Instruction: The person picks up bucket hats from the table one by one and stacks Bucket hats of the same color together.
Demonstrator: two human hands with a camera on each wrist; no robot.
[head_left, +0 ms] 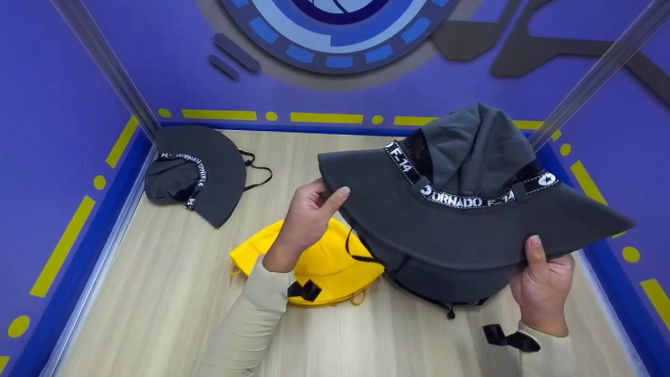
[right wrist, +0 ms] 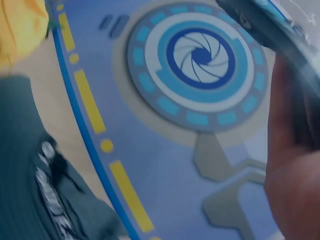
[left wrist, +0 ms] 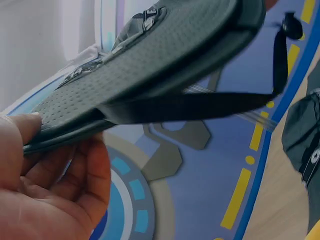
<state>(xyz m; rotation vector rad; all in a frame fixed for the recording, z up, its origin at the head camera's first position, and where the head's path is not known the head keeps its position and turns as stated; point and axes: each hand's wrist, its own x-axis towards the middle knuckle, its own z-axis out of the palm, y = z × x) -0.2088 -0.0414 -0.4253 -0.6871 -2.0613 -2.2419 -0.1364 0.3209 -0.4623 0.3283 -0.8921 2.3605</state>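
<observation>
A dark grey sun hat with a lettered black band is held up above the table, crown facing away. My left hand pinches its brim at the left end, thumb on top. At the front right my right hand grips the brim, thumb above and fingers underneath. A black chin strap hangs from the hat in the left wrist view. Another dark grey hat lies on the table in the right wrist view; in the head view the raised hat mostly hides it. The yellow hat sits partly behind my left forearm.
A further dark grey hat lies in the far left corner, its cord spread to the right. Blue printed walls border the wooden table at the back and both sides. Black straps hang at my wrists.
</observation>
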